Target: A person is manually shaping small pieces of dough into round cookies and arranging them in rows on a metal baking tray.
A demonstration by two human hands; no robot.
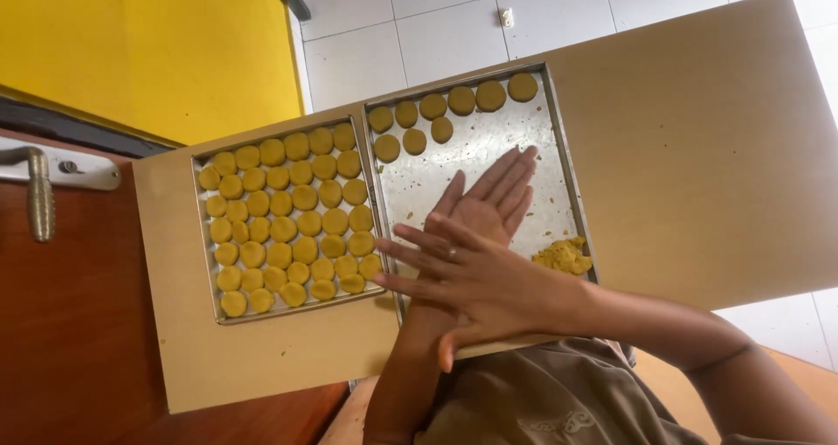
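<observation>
Your right hand lies flat and open across your open left hand, apparently rolling dough above the sparsely filled tray; shaped piece placement follows.

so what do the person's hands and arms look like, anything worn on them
Both forearms are bare, with no sleeves, gloves or watch in view. The right hand wears a thin ring on one finger. The left hand shows nothing worn. A grey-brown garment covers the torso.
</observation>
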